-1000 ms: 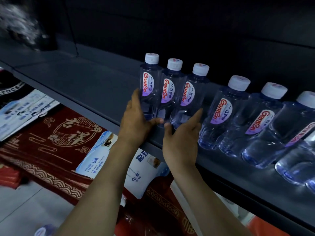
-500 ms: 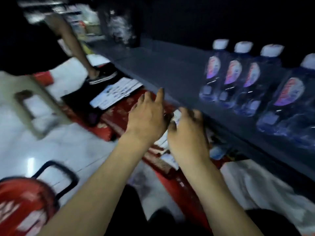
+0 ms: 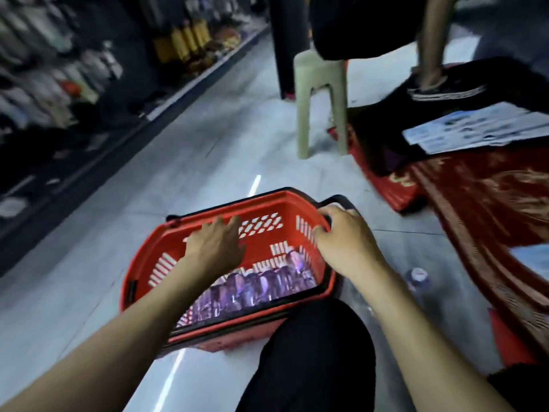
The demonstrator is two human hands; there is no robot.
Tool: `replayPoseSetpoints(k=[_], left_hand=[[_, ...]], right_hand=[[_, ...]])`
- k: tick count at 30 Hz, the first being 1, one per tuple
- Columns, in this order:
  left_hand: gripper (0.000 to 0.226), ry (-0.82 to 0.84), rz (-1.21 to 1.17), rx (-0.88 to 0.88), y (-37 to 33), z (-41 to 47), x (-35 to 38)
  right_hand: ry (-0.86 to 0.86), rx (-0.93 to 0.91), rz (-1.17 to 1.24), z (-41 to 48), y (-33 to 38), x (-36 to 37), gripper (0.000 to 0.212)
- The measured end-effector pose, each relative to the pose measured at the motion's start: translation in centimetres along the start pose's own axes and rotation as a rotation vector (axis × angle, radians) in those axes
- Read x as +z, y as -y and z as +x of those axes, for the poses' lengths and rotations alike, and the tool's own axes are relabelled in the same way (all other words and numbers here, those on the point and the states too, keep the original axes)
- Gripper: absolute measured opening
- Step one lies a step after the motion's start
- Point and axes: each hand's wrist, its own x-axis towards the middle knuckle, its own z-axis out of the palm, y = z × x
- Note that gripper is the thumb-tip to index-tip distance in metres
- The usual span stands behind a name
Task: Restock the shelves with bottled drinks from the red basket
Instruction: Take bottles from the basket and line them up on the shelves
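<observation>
Many purple-labelled bottles [image 3: 261,288] fill red basket [image 3: 225,207]; left fingers [image 3: 227,231] spread, right fingers [image 3: 321,233] grip rim

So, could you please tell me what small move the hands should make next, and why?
Probably lower the left hand into the red basket and grip one of the bottles: it hovers empty above them, while the right hand is at the rim.

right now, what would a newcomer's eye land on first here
The red basket on the floor at centre, its bottom lined with purplish bottles. The left hand hovers open above it and the right hand is at its right rim. Behind, a pale plastic stool stands by a red mat.
</observation>
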Motion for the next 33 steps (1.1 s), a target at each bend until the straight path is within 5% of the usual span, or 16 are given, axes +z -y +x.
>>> replayPoseSetpoints(k=[7, 14, 18, 23, 29, 33], left_hand=[[0.042, 0.307, -0.169, -0.192, 9.9, 2.0, 10.7], [0.018, 0.539, -0.651, -0.298, 10.8, 5.8, 19.0], [0.015, 0.562, -0.857, -0.439, 8.9, 7.2, 22.6], [0.025, 0.505, -0.825, -0.424, 7.0, 9.5, 25.8], [0.011, 0.507, -0.757, -0.552, 6.5, 11.1, 26.9], [0.046, 0.490, -0.683, -0.575, 5.8, 10.8, 27.3]], right_hand=[[0.325, -0.001, -0.094, 7.1, 0.9, 10.0, 0.038], [0.458, 0.297, -0.176, 13.0, -2.2, 18.5, 0.016], [0.440, 0.493, -0.322, 13.4, -6.5, 21.5, 0.034], [0.509, 0.571, -0.359, 14.1, -10.0, 23.8, 0.036], [0.490, 0.559, -0.556, 14.8, -10.0, 24.2, 0.043], [0.496, 0.518, -0.664, 15.3, -10.0, 24.7, 0.050]])
